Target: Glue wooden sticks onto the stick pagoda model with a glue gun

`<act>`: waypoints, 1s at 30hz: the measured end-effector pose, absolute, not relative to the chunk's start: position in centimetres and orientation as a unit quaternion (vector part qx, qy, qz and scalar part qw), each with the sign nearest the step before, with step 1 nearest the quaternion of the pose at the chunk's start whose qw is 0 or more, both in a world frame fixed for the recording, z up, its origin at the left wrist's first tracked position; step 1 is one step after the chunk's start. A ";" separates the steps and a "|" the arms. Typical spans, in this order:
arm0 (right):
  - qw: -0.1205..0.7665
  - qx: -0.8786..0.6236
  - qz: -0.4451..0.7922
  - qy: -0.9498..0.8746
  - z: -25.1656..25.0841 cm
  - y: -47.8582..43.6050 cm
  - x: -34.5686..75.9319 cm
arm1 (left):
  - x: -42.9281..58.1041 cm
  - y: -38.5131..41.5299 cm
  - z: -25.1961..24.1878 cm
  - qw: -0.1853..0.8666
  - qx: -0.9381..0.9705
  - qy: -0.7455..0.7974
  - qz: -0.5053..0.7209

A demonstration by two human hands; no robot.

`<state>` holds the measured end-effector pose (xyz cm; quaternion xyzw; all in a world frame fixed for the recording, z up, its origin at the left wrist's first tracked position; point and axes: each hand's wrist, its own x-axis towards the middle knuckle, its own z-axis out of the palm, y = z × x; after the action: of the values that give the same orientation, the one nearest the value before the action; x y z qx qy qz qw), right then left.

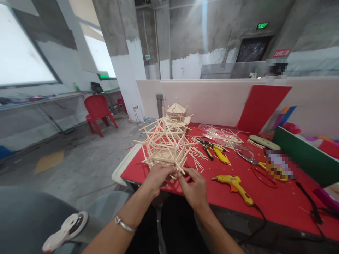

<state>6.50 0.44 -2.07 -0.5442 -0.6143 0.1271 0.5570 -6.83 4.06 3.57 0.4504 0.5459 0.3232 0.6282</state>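
Head view: stick structure (165, 144), an open lattice of thin pale wooden sticks, stands at the near left corner of the red bench (265, 201), just in front of the person. Left hand (159, 177) is under its lower edge, grip closed around the bottom sticks; a silver bracelet (124, 224) sits on that wrist. Right hand (195, 187) is just beside it, with its grip pinched on sticks at the lower right of the structure. The hands almost touch. A smaller stick model (177, 112) stands right behind the structure. Loose sticks (198, 154) are scattered to its right, with yellow-handled pliers (214, 148) among them. A yellow glue gun (235, 184) lies near the right hand, apart from it, cord trailing off the bench edge. Scissors (253, 161) lie farther right. Red chair (98, 111) on the floor, well off to the left.
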 end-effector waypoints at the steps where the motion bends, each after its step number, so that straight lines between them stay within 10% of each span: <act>1: 0.558 -0.543 0.127 -0.614 -2.1 0.5 6.5 | -6.9 4.0 3.5 0.628 0.451 0.545 0.324; 30: 0.545 -0.575 0.132 -0.596 -3.1 -0.5 9.6 | -6.6 4.4 3.2 0.652 0.406 0.535 0.352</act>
<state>9.62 -0.49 -3.11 -0.5751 -0.5960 0.1325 0.5445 -6.58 4.35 3.19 0.4062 0.5351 0.3516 0.6519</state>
